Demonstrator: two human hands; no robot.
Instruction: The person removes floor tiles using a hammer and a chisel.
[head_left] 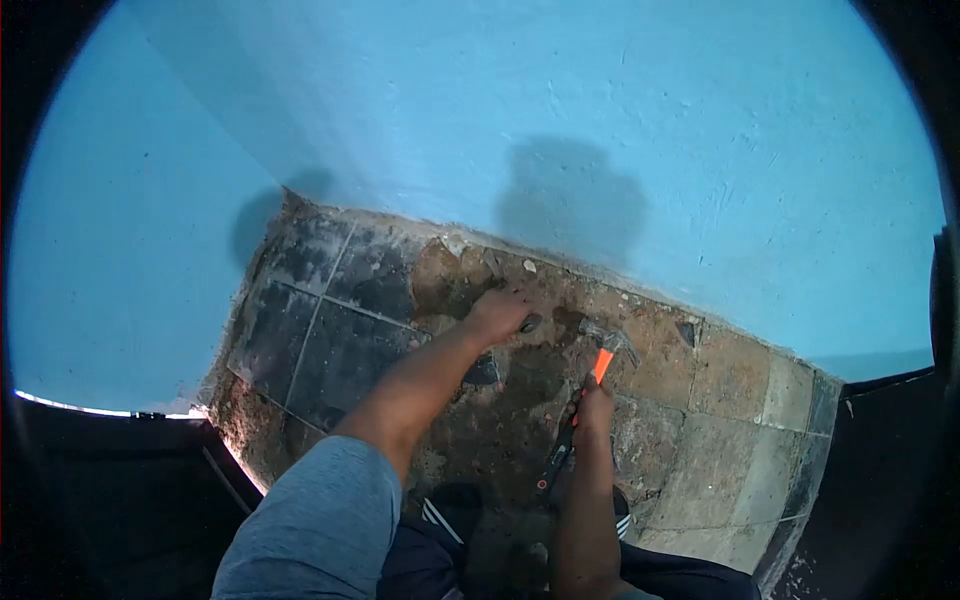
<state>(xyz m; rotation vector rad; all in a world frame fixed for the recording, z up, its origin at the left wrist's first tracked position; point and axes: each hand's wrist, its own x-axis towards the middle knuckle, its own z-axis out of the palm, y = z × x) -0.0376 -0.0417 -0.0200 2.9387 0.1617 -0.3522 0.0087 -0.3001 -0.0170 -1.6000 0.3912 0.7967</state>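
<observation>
My right hand (pixel 595 403) is wrapped round the orange-and-black handle of a claw hammer (pixel 604 362). Its metal head hangs over the bare, broken patch of floor (pixel 540 390), and the handle's butt points back toward my feet. To the left, my left hand (pixel 499 316) is low over the same patch, close to the wall, with its fingers curled. A small dark piece (pixel 531 323) shows at the edge of that hand; what it is cannot be made out. Dark floor tiles (pixel 345 350) lie to the left of my left hand.
A blue wall (pixel 700 180) rises along the far side and the left. Loose fragments, including a dark shard (pixel 482 370), are scattered on the floor. Paler tiles (pixel 710 470) cover the right side. My shoes (pixel 450 515) stand at the near edge; a dark panel (pixel 110 490) is at lower left.
</observation>
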